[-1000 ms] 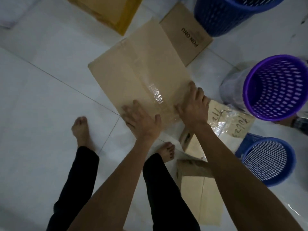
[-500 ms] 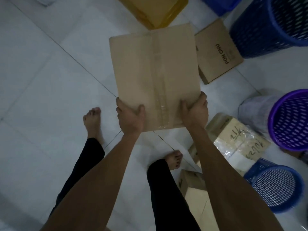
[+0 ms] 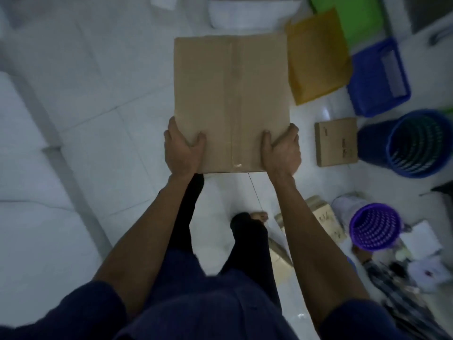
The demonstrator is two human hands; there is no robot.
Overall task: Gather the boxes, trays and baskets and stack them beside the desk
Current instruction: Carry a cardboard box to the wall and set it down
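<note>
Cardboard box point(image 3: 230, 101) lifted over white floor point(image 3: 81, 99), left hand point(image 3: 182, 149) and right hand point(image 3: 282, 150) fingers clamped on its near corners

Dim, bluish light turns the white floor tiles point(image 3: 93, 69) grey; shadows are soft and faint. Small glints sit on the tape point(image 3: 236, 164) of the cardboard box point(image 3: 208, 94) between the left hand point(image 3: 182, 153) and right hand point(image 3: 282, 153), and on the floor right of the right hand. Both hands look fairly sharp; the blue basket point(image 3: 416, 143) farther right is smeared by motion blur. Tile joints point(image 3: 117, 110) left of the left hand bow from wide-angle distortion.
</note>
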